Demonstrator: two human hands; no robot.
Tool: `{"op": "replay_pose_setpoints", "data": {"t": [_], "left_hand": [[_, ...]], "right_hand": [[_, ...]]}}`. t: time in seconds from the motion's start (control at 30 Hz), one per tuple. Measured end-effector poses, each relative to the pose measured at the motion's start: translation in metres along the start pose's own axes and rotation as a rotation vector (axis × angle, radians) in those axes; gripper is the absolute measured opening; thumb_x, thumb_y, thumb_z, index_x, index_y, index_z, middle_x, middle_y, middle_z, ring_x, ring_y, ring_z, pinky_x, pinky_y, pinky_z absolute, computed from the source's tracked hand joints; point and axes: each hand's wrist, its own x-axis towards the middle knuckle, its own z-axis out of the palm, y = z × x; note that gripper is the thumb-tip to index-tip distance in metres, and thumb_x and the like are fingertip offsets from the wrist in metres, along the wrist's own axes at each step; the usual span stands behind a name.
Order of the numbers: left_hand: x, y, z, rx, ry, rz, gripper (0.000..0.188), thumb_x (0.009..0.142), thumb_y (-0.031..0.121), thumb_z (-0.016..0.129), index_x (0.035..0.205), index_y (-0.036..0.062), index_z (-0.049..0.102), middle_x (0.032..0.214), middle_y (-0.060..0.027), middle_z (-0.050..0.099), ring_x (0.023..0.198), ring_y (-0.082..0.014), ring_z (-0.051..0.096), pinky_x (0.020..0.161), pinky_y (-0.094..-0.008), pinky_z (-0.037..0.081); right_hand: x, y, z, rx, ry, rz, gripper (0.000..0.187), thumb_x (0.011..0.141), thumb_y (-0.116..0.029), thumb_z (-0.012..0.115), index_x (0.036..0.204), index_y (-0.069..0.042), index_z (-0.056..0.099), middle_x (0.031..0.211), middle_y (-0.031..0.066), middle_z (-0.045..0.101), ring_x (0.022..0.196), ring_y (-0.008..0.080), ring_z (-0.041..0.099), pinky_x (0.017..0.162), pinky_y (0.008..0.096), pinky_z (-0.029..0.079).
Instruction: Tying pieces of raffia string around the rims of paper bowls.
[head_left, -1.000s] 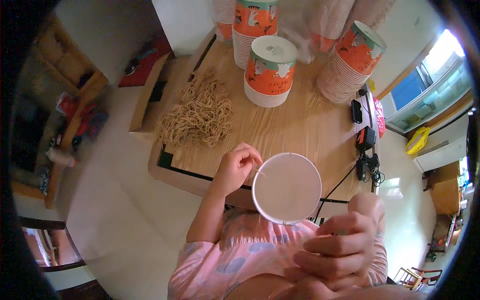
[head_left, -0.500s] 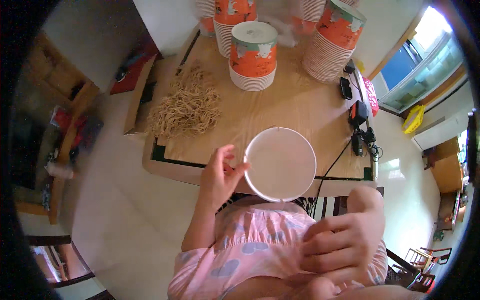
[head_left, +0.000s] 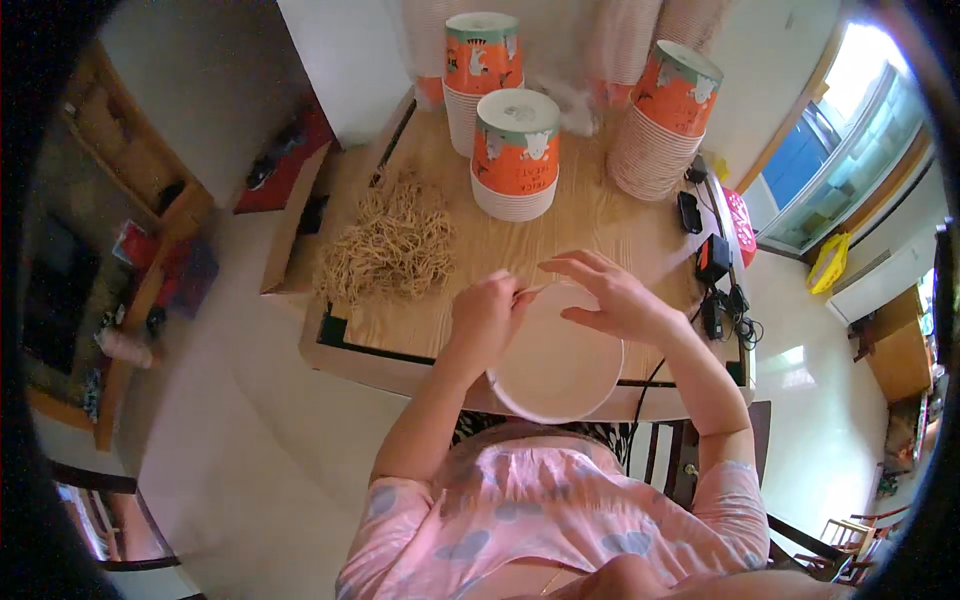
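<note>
A white-lined paper bucket (head_left: 558, 365) sits in front of me at the table's near edge, its open mouth toward me. At its far-left rim, my left hand (head_left: 485, 315) is closed, thumb against the fingers. A thin pale strand (head_left: 537, 288) seems to stick out from that pinch, too small to make out fully. Over the far-right rim, my right hand (head_left: 625, 305) has its fingers and thumb spread apart, fingertips close to the strand. Beyond my left hand lies a loose heap of tan twisted cords (head_left: 392, 245).
An upside-down stack of orange-and-green paper buckets (head_left: 515, 155) stands mid-table. Taller stacks stand behind it, one at back left (head_left: 483, 75) and one at right (head_left: 663, 120). Black adapters and cables (head_left: 712, 260) lie along the right edge. An open cardboard box (head_left: 292, 235) adjoins the left side.
My right hand has moved from near my chest up to the bucket's far rim. My left hand has shifted up and right along the rim and closed. The view has tilted slightly.
</note>
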Motion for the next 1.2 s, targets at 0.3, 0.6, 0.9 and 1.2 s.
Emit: {"op": "replay_pose_setpoints", "data": {"t": [0.3, 0.6, 0.9, 1.2], "left_hand": [[-0.033, -0.003, -0.016, 0.007, 0.058, -0.006, 0.054, 0.075, 0.026, 0.07, 0.118, 0.0024, 0.047, 0.107, -0.0163, 0.055, 0.095, -0.0326, 0.056, 0.077, -0.0382, 0.048], [-0.058, -0.002, -0.014, -0.165, 0.016, -0.174, 0.064, 0.077, 0.01, 0.063, 0.133, 0.0032, 0.031, 0.1, -0.0202, 0.058, 0.088, -0.0334, 0.06, 0.075, -0.0407, 0.048], [-0.054, -0.008, -0.012, -0.377, 0.152, -0.108, 0.053, 0.079, 0.001, 0.056, 0.129, 0.003, 0.039, 0.096, -0.0173, 0.061, 0.079, -0.0299, 0.061, 0.07, -0.0369, 0.049], [-0.04, 0.012, -0.027, -0.301, 0.37, 0.346, 0.049, 0.074, 0.004, 0.062, 0.121, 0.0087, 0.05, 0.109, -0.0099, 0.058, 0.092, -0.0266, 0.056, 0.08, -0.0381, 0.044]], "right_hand": [[0.004, 0.038, 0.03, -0.014, 0.181, 0.286, 0.017, 0.082, -0.02, 0.06, 0.077, -0.005, 0.055, 0.071, 0.0121, 0.06, 0.063, 0.0318, 0.059, 0.056, 0.041, 0.047], [0.009, 0.121, 0.068, 0.6, -0.15, 0.505, 0.02, 0.083, -0.021, 0.061, 0.08, -0.001, 0.062, 0.071, 0.0047, 0.061, 0.065, 0.0117, 0.055, 0.057, 0.0315, 0.046], [-0.009, 0.119, 0.057, 0.745, -0.431, 0.467, 0.032, 0.082, -0.018, 0.061, 0.109, -0.001, 0.058, 0.097, 0.0055, 0.062, 0.088, 0.0109, 0.056, 0.075, 0.0296, 0.047], [-0.003, 0.065, -0.101, 0.119, -0.104, 0.309, 0.055, 0.073, -0.003, 0.068, 0.124, -0.006, 0.047, 0.1, 0.0021, 0.059, 0.089, 0.0124, 0.056, 0.073, 0.0274, 0.05]]}}
